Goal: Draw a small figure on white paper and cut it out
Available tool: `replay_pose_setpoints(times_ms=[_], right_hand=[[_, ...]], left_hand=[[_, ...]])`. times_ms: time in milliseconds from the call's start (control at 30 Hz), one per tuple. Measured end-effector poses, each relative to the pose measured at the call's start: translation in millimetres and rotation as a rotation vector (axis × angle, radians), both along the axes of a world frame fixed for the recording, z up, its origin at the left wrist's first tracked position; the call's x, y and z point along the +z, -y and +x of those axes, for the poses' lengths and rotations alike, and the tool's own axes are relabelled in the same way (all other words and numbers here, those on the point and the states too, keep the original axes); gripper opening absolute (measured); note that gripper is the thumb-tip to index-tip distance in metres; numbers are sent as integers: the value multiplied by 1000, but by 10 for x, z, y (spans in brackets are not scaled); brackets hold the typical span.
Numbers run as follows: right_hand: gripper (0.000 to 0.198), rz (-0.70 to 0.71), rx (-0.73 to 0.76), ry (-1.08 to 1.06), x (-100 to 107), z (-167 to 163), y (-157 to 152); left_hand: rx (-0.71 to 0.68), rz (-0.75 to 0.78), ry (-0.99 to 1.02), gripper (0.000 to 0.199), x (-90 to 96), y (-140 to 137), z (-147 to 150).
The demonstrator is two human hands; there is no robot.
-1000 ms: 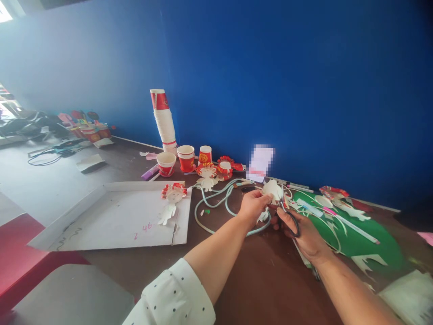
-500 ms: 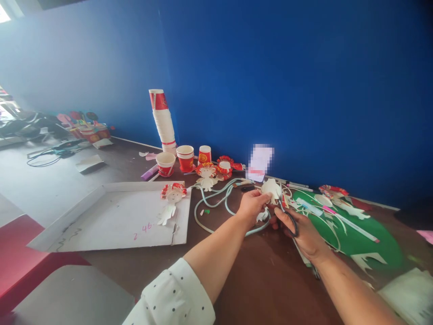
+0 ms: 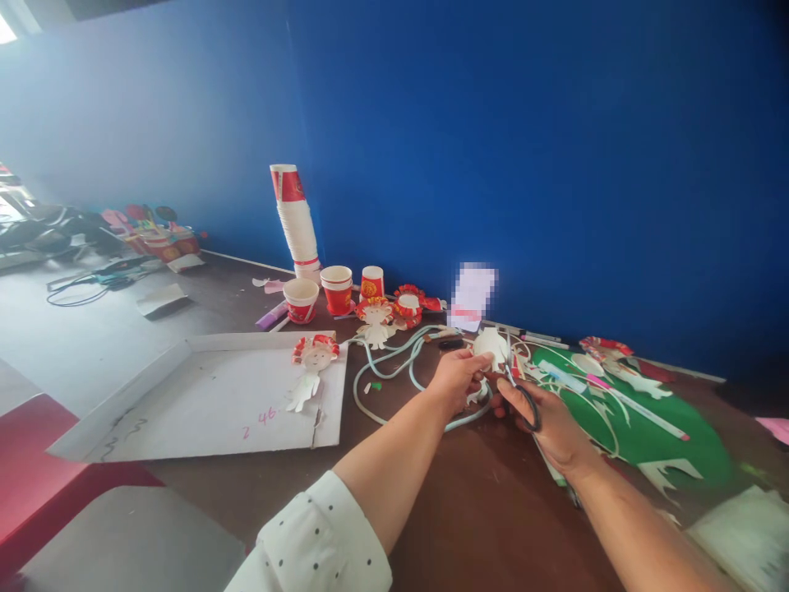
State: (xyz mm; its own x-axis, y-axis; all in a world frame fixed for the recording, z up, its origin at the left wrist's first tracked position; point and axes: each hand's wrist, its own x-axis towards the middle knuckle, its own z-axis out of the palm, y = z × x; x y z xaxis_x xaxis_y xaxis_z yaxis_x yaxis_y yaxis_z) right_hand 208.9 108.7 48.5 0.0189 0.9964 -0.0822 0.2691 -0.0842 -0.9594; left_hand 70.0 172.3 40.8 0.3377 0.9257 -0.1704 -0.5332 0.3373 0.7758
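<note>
Pinched between the thumb and fingers of my left hand [image 3: 457,380] is a white paper cutout [image 3: 491,347] with a rounded shape. My right hand [image 3: 551,423] grips a pair of scissors [image 3: 526,404] with dark handles, and the blades rise along the right edge of the paper. Both hands are close together above the brown table. A pale blue cord [image 3: 368,404] lies looped behind and below my left hand. On the white box lid [image 3: 203,403] to the left rests a paper figure [image 3: 312,370] with a red fringed top.
A tall stack of paper cups [image 3: 296,222] leans near the blue wall, with red cups [image 3: 337,289] beside it. More fringed paper figures [image 3: 376,322] lie behind the cord. Right of my hands, a green sheet [image 3: 671,448] carries paper scraps and a pink-tipped marker [image 3: 647,413].
The paper cutout has turned slightly in my left hand. The scissor blades now show more plainly at its right edge. Both hands stay in almost the same place.
</note>
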Motion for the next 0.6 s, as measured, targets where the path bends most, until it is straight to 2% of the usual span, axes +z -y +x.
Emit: replay_pose_setpoints(times_ms=[300, 600], right_hand=[[51, 25, 8, 67, 77, -61, 31], [41, 12, -34, 8, 79, -73, 33]], left_hand=[[31, -10, -15, 37, -17, 3, 15], [-24, 17, -32, 40, -18, 24, 12]])
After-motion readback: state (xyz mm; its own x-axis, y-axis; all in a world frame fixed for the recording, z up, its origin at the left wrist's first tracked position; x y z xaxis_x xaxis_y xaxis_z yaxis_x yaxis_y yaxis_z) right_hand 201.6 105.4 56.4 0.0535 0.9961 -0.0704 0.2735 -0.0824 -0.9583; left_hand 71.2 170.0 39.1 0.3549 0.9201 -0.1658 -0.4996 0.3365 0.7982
